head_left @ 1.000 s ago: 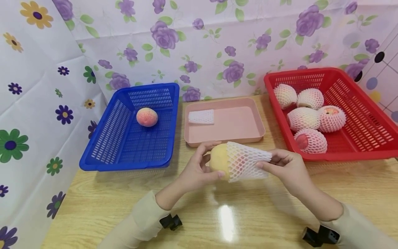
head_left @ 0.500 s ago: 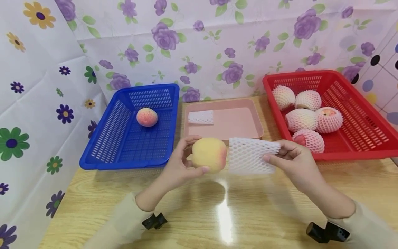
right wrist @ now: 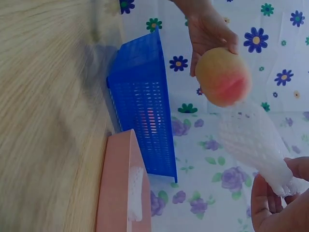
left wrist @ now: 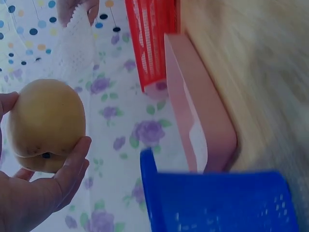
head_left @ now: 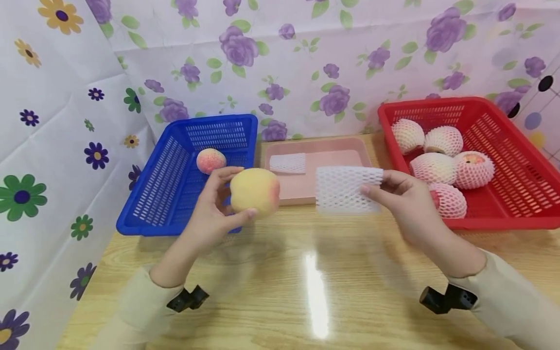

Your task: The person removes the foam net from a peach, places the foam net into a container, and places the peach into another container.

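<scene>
A bare yellow peach with a pink side (head_left: 254,192) is gripped in my left hand (head_left: 210,206), held above the table by the near right corner of the blue basket (head_left: 144,214). In the left wrist view the stem dimple of the peach (left wrist: 47,121) faces the camera. My right hand (head_left: 407,209) pinches a white foam net sleeve (head_left: 345,189) by its right end. The sleeve hangs flat, apart from the peach, over the front of the pink tray (head_left: 345,158). Another peach (head_left: 211,160) lies in the blue basket.
Inside the pink tray lies a second foam net sleeve (head_left: 288,163). At the right, a red basket (head_left: 520,194) contains several net-wrapped peaches (head_left: 434,168). A flowered cloth (head_left: 183,39) hangs behind and to the left. The wooden table (head_left: 271,291) stretches in front.
The peach has come out of the foam net sleeve. My left hand has carried it leftward towards the blue basket, while my right hand has lifted the sleeve, now flat.
</scene>
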A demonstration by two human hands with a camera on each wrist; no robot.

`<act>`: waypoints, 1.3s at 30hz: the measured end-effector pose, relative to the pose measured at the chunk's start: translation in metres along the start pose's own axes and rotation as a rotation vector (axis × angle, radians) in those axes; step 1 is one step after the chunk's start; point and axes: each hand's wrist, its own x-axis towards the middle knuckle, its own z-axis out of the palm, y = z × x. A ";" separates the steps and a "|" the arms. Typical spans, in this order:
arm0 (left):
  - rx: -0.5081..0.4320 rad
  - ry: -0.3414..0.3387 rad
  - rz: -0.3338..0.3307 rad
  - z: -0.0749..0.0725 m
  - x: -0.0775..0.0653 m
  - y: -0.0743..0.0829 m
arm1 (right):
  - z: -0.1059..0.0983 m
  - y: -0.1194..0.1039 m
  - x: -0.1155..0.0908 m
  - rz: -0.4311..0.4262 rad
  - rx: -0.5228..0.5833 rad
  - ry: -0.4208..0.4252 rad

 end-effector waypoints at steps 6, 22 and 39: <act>0.100 0.055 -0.020 -0.028 0.008 -0.002 | 0.019 -0.003 0.028 0.031 -0.001 -0.008; 0.358 0.200 -0.281 -0.093 0.013 -0.032 | 0.086 0.029 0.113 0.207 0.040 0.065; 0.359 0.118 -0.475 -0.125 0.015 -0.074 | 0.118 0.068 0.142 0.329 -0.059 -0.084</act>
